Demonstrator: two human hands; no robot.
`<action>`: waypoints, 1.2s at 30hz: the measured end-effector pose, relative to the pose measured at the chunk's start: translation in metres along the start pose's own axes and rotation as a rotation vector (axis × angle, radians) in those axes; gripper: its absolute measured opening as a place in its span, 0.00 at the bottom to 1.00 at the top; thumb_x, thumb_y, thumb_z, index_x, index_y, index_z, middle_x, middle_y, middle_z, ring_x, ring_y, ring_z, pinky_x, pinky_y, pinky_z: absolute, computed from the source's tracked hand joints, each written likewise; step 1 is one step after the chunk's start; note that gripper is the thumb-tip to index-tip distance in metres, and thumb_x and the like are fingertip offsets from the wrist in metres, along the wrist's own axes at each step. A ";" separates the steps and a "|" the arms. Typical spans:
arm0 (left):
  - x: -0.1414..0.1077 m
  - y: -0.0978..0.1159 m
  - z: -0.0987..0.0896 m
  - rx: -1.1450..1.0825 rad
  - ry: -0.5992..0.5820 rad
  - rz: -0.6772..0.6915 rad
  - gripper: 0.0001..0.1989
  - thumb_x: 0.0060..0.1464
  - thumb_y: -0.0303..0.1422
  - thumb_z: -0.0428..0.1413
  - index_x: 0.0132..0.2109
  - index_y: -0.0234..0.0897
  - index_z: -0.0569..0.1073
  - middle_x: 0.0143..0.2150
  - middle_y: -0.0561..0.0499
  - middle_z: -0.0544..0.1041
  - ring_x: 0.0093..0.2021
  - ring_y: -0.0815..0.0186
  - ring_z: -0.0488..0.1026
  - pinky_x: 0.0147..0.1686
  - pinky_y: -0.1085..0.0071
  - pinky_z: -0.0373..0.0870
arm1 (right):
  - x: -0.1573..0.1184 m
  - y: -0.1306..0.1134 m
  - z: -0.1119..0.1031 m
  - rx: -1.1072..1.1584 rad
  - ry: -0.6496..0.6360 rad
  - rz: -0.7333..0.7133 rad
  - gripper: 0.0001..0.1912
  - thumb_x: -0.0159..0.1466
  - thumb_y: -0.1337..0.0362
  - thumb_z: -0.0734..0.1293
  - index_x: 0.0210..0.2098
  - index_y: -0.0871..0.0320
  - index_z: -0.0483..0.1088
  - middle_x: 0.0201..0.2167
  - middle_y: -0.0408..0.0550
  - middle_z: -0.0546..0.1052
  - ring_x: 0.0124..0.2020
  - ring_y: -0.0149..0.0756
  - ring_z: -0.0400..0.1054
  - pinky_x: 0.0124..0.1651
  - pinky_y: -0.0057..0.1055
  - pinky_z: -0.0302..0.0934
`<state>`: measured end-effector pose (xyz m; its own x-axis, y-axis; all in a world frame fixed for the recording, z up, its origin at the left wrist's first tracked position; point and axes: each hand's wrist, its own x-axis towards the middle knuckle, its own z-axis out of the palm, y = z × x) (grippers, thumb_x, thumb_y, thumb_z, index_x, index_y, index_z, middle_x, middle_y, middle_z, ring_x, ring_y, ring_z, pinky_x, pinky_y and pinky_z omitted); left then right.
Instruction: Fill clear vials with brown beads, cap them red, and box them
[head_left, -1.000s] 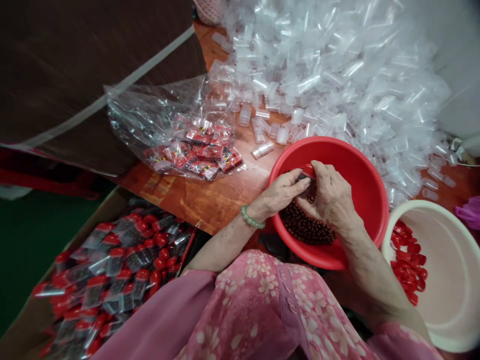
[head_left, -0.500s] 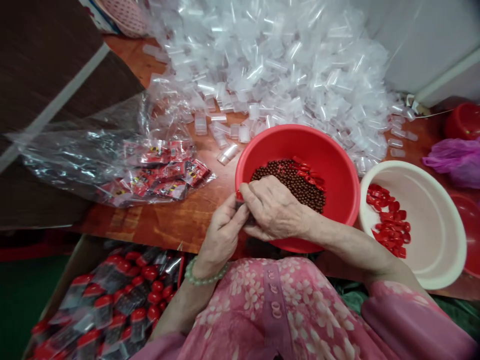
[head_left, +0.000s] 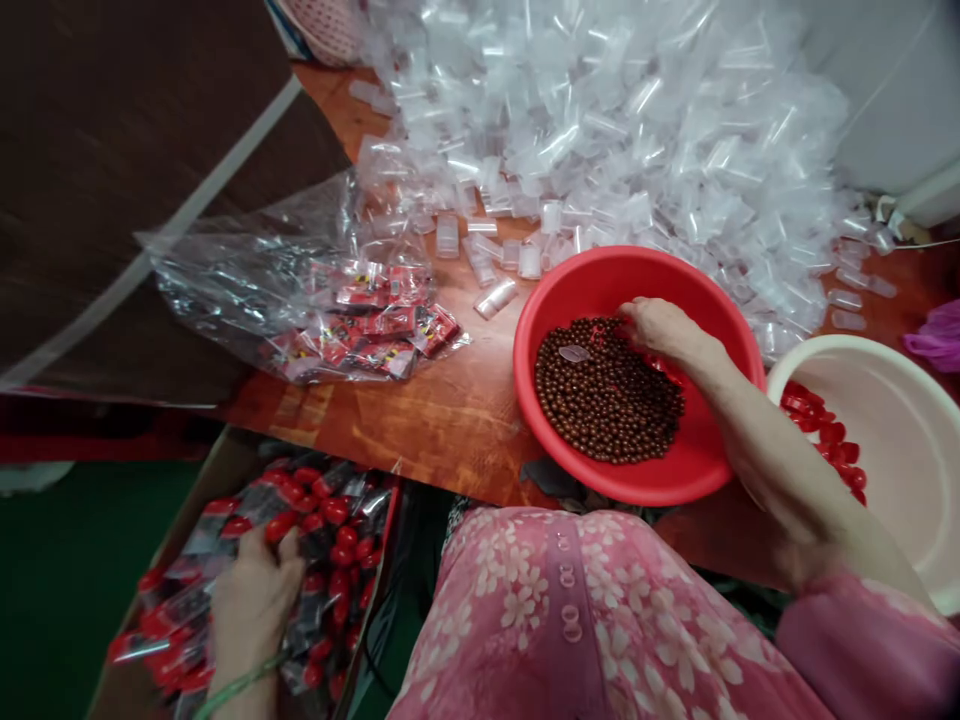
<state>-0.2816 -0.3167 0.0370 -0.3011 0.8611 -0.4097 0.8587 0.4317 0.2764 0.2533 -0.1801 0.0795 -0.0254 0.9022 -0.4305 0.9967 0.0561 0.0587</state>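
My left hand (head_left: 259, 590), slightly blurred, is down in a cardboard box of red-capped clear containers (head_left: 341, 560). Its thumb and a finger are apart around a red cap (head_left: 280, 526); whether it grips the cap is unclear. Inside the red basin (head_left: 637, 485), my right hand (head_left: 660, 325) reaches to the far side, fingers bent down by small red pieces (head_left: 667, 370). What those fingertips hold is hidden. Brown beads (head_left: 600, 405) cover the basin's bottom, and a clear oval piece (head_left: 574, 353) lies on them.
Clear plastic containers (head_left: 600, 130) are heaped at the back of the wooden table (head_left: 442, 430). Red packets (head_left: 375, 320) lie with a clear plastic bag (head_left: 232, 270) on the left. A cream basin (head_left: 900, 440) with red caps (head_left: 832, 435) stands right of the red basin.
My hands have separated. The left has moved down into the box, and the right has gone to the back of the red basin. The view has shifted left.
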 end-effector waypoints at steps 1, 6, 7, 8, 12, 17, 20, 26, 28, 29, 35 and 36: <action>-0.001 -0.014 -0.004 0.085 -0.001 -0.078 0.17 0.51 0.40 0.59 0.28 0.44 0.57 0.13 0.59 0.57 0.20 0.55 0.65 0.27 0.69 0.55 | 0.005 0.002 0.005 -0.003 -0.018 -0.001 0.18 0.70 0.67 0.61 0.55 0.65 0.75 0.50 0.64 0.79 0.50 0.49 0.75 0.50 0.37 0.66; 0.002 0.016 -0.015 -0.003 0.204 -0.027 0.09 0.53 0.44 0.58 0.35 0.44 0.72 0.27 0.51 0.79 0.40 0.44 0.80 0.40 0.56 0.73 | 0.011 -0.005 0.019 -0.015 -0.043 -0.015 0.20 0.69 0.69 0.60 0.57 0.65 0.73 0.53 0.64 0.78 0.51 0.49 0.75 0.48 0.36 0.65; 0.006 0.042 -0.012 -0.174 0.298 0.055 0.10 0.56 0.42 0.56 0.40 0.43 0.75 0.37 0.49 0.83 0.46 0.48 0.80 0.47 0.56 0.75 | 0.011 -0.007 0.020 -0.015 -0.039 -0.020 0.20 0.69 0.69 0.59 0.57 0.66 0.73 0.53 0.65 0.77 0.51 0.49 0.74 0.48 0.36 0.65; 0.012 0.074 -0.007 -0.328 0.294 0.200 0.13 0.60 0.42 0.55 0.46 0.40 0.77 0.46 0.47 0.84 0.51 0.51 0.80 0.52 0.57 0.75 | 0.012 -0.008 0.020 -0.014 -0.036 -0.026 0.20 0.70 0.69 0.59 0.57 0.66 0.73 0.53 0.65 0.77 0.51 0.49 0.74 0.48 0.36 0.65; 0.049 0.216 0.027 -0.360 0.167 0.830 0.16 0.67 0.36 0.50 0.53 0.34 0.77 0.55 0.42 0.81 0.54 0.57 0.78 0.59 0.62 0.71 | 0.013 -0.007 0.024 -0.004 -0.044 -0.046 0.20 0.68 0.72 0.59 0.56 0.65 0.73 0.52 0.63 0.79 0.51 0.47 0.75 0.48 0.35 0.64; 0.099 0.329 0.068 -0.001 0.205 0.787 0.14 0.67 0.29 0.52 0.55 0.29 0.73 0.58 0.34 0.77 0.60 0.49 0.72 0.60 0.57 0.68 | 0.006 0.001 0.026 0.021 -0.039 -0.038 0.17 0.67 0.72 0.61 0.53 0.63 0.75 0.49 0.61 0.81 0.47 0.44 0.77 0.49 0.32 0.64; 0.119 0.341 0.086 0.012 0.215 0.761 0.14 0.67 0.27 0.49 0.55 0.30 0.73 0.60 0.32 0.75 0.61 0.45 0.70 0.59 0.53 0.68 | 0.000 0.002 0.022 0.065 -0.025 -0.064 0.16 0.68 0.67 0.65 0.54 0.63 0.74 0.51 0.61 0.81 0.49 0.45 0.77 0.50 0.33 0.65; 0.136 0.315 0.100 -0.062 0.216 0.790 0.19 0.66 0.24 0.44 0.58 0.29 0.72 0.58 0.31 0.76 0.60 0.46 0.71 0.60 0.49 0.66 | -0.010 -0.005 0.005 0.213 0.032 -0.119 0.17 0.72 0.60 0.63 0.55 0.62 0.75 0.50 0.58 0.82 0.50 0.46 0.77 0.51 0.35 0.66; 0.132 0.305 0.096 -0.117 0.221 0.808 0.19 0.66 0.25 0.43 0.58 0.29 0.72 0.56 0.31 0.78 0.58 0.48 0.73 0.59 0.51 0.69 | -0.014 -0.012 -0.001 0.330 0.094 -0.175 0.16 0.72 0.59 0.63 0.53 0.60 0.76 0.48 0.54 0.83 0.48 0.44 0.77 0.51 0.35 0.67; 0.127 0.300 0.091 -0.144 0.228 0.812 0.19 0.67 0.25 0.43 0.59 0.29 0.71 0.55 0.32 0.79 0.57 0.50 0.75 0.58 0.53 0.71 | -0.018 -0.016 -0.005 0.413 0.148 -0.220 0.16 0.72 0.58 0.63 0.51 0.59 0.77 0.47 0.53 0.83 0.47 0.43 0.77 0.50 0.35 0.68; 0.064 0.280 0.044 -0.478 0.262 1.270 0.16 0.70 0.33 0.50 0.60 0.35 0.72 0.55 0.42 0.82 0.54 0.59 0.80 0.56 0.61 0.78 | -0.044 -0.051 -0.032 0.639 0.540 -0.573 0.26 0.70 0.55 0.69 0.64 0.59 0.68 0.55 0.57 0.79 0.48 0.42 0.77 0.52 0.39 0.71; 0.053 0.280 0.037 -0.490 0.248 1.368 0.16 0.69 0.33 0.51 0.60 0.35 0.72 0.55 0.41 0.82 0.55 0.59 0.81 0.56 0.61 0.78 | -0.048 -0.056 -0.035 0.629 0.562 -0.632 0.25 0.71 0.56 0.68 0.64 0.58 0.67 0.56 0.56 0.79 0.50 0.42 0.77 0.53 0.38 0.71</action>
<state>-0.0416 -0.1602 0.0602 0.5055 0.6659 0.5487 0.3193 -0.7352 0.5979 0.1960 -0.2116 0.1285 -0.4256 0.8639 0.2692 0.6464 0.4984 -0.5777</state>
